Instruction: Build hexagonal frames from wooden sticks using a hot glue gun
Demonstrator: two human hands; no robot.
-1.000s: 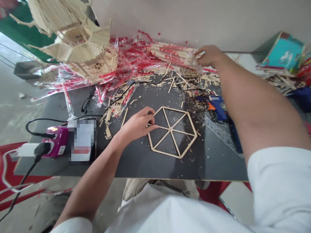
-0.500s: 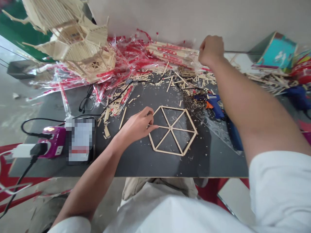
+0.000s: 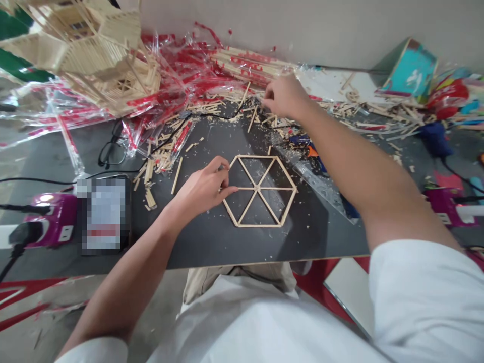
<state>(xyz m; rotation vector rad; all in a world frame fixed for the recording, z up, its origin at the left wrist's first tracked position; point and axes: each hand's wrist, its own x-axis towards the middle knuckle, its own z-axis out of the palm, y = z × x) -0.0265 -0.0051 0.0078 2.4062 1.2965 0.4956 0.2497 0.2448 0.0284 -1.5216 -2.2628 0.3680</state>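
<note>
Pinching hexagonal stick frame (image 3: 257, 188) at left corner with left grip (image 3: 204, 185). Poised over wood scraps (image 3: 252, 119) with curled right grip (image 3: 288, 96); cannot tell if holding anything.

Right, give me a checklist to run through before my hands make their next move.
1. Wooden hexagon flat on the table: ok.
2. Six spokes meeting at the centre: ok.
3. Left hand at the hexagon: ok, at its left side.
4. Left corner joint sound: cannot tell, the left hand covers it.
5. Stick in the right hand: cannot tell, the fingers are curled by the scraps and hide any grip.
6. Glue gun in plain sight: not ok, the right forearm partly hides it.
</note>
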